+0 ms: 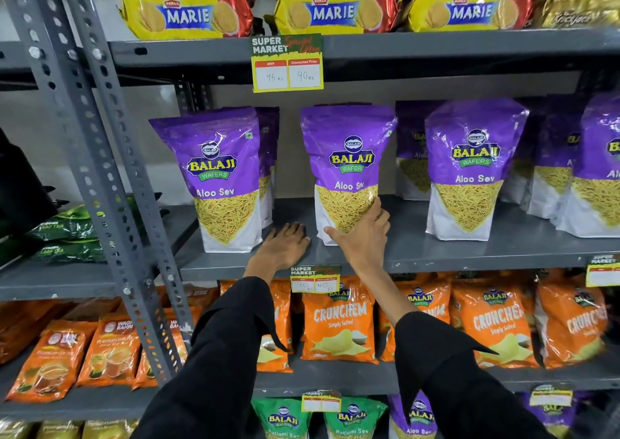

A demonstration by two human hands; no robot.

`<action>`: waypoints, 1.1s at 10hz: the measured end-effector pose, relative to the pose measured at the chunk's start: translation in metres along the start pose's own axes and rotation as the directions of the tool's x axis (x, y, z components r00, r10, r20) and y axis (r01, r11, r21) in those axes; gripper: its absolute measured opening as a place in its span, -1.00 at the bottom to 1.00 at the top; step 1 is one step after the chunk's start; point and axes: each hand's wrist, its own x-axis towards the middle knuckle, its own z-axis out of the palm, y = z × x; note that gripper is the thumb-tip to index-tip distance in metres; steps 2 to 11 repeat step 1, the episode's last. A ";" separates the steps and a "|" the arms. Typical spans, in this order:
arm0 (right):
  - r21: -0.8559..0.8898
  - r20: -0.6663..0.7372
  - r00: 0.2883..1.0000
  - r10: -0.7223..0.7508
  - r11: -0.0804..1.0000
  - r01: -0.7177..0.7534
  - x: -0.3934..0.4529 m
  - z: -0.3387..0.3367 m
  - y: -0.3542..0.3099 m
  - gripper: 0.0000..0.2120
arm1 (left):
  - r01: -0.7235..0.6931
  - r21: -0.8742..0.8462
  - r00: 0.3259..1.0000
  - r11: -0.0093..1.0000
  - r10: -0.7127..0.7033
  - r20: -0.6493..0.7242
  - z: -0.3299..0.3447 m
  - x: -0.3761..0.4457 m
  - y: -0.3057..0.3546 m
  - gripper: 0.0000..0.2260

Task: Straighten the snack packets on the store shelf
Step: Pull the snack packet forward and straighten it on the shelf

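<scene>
Purple Balaji Aloo Sev packets stand upright on the grey middle shelf [436, 254]. My right hand [360, 237] grips the lower front of the middle packet [347, 156], thumb on its left side and fingers round its right side. My left hand [285, 245] lies flat, palm down, on the bare shelf between that packet and the left packet [223, 180], holding nothing. Another packet [469, 170] stands to the right, with more packets behind and further right.
Yellow Marie biscuit packs [188, 15] fill the shelf above. Orange Crunchem bags [339, 324] sit on the shelf below. A price tag [287, 64] hangs from the upper shelf edge. A grey perforated upright [100, 156] stands to the left.
</scene>
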 end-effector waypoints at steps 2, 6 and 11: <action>0.025 -0.015 1.000 -0.006 1.000 0.007 -0.006 -0.003 -0.001 0.20 | -0.003 0.005 0.999 1.000 0.004 -0.032 -0.001 -0.003 0.002 -0.47; 0.025 -0.015 1.000 -0.006 1.000 0.007 -0.006 -0.003 -0.001 0.20 | -0.003 0.005 0.999 1.000 0.004 -0.032 -0.001 -0.003 0.002 -0.47; 0.025 -0.015 1.000 -0.006 1.000 0.007 -0.006 -0.003 -0.001 0.20 | -0.003 0.005 0.999 1.000 0.004 -0.032 -0.001 -0.003 0.002 -0.47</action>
